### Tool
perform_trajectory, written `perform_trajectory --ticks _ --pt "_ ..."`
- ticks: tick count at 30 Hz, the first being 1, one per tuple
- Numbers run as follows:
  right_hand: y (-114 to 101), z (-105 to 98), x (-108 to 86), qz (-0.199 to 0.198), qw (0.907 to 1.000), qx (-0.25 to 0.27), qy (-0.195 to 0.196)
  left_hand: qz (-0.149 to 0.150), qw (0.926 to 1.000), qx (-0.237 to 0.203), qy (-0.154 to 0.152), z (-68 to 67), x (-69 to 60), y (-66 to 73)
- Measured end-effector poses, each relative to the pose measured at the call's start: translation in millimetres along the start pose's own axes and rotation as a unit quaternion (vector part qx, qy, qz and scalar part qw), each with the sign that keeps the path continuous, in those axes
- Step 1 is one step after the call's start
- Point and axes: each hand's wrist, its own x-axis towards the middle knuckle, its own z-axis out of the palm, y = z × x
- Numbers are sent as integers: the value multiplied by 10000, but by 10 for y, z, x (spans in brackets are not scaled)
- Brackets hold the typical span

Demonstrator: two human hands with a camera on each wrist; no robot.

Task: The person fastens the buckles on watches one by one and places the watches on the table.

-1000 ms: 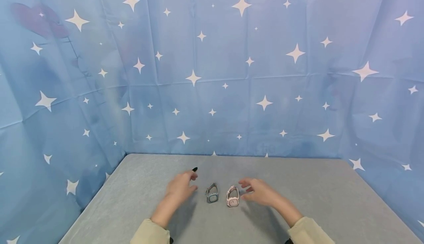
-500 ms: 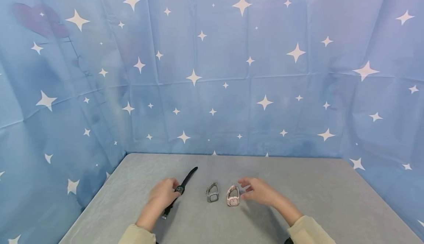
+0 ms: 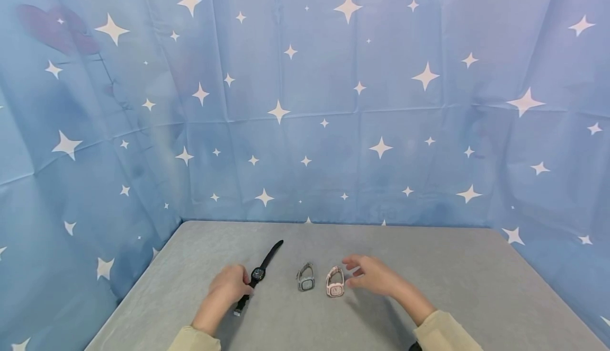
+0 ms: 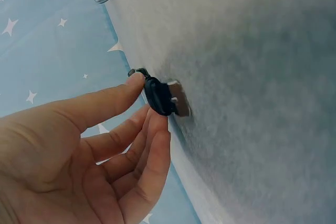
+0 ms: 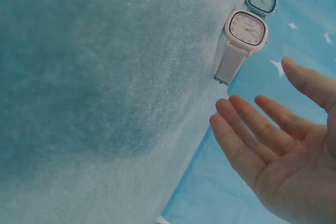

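Note:
A black wristwatch (image 3: 258,273) lies stretched out slantwise on the grey table, left of two smaller watches. My left hand (image 3: 229,285) is at its near half, thumb and fingertips on either side of the strap, pinching it; the left wrist view shows the black wristwatch (image 4: 158,97) edge-on at the fingertips. A grey-blue watch (image 3: 306,284) stands with its strap looped in the middle. Beside it is a pink watch (image 3: 335,290), also looped. My right hand (image 3: 376,277) hovers just right of the pink watch, fingers relaxed and holding nothing; in the right wrist view its fingers (image 5: 262,129) are apart from the watch.
The grey table (image 3: 429,266) runs back to a blue curtain (image 3: 314,75) with white stars, which also hangs along the left and right sides. The table's back edge lies beyond the watches.
My left hand has moved left and toward me, from above the black wristwatch's case to its near strap, uncovering the case. The right hand and the other watches have stayed put.

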Motion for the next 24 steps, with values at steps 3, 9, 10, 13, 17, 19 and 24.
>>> perform_trajectory --ticks 3,9,10,13,17,19,24 --pt "-4 2 -1 -16 10000 -10 24 23 9999 -144 -26 13 9 9" --pt "-23 1 -12 -77 9999 -49 104 270 9972 -693 -82 32 43 37" --pt "-26 0 -13 -90 9999 -55 116 351 9965 -748 -88 33 46 39" --pt "-47 -3 -18 -111 9998 -63 161 500 9950 -854 -126 25 62 51" --pt "-82 -3 -14 -184 9994 -78 299 607 9927 -1038 -101 12 76 99" --pt "-98 -1 -8 -211 9990 -116 374 711 9918 -1063 -55 -2 74 133" --pt "-130 7 9 -259 9983 -186 486 953 9903 -1002 86 -52 57 225"
